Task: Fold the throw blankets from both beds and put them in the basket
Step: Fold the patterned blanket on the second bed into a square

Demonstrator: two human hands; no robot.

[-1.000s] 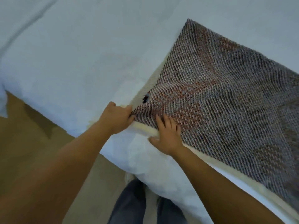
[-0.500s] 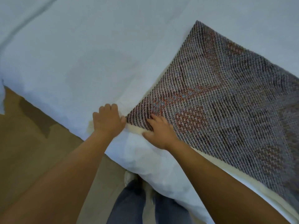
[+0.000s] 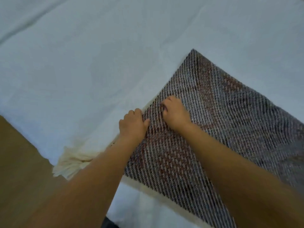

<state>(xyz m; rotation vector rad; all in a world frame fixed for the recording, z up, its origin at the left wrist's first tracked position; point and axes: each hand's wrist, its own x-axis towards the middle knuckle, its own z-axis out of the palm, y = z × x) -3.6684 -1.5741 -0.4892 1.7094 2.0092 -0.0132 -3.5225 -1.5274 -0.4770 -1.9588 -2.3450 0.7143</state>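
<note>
A woven throw blanket, dark grey with red and white pattern, lies flat on the white bed. Its cream fringe bunches at the bed's near edge. My left hand grips the blanket's left edge, with the thumb on top and the fingers curled over the border. Just to its right, my right hand rests on the blanket with its fingers curled into the fabric near the same edge. No basket is in view.
Tan floor runs along the bed's lower left side. White bedding spreads wide to the left of the blanket and beyond it. A dark trouser leg shows at the bottom edge.
Both hands have moved away from the near corner, further along the blanket's left edge and onto the bed. The right hand's fingers have curled. The cream fringe now shows at the bed's edge.
</note>
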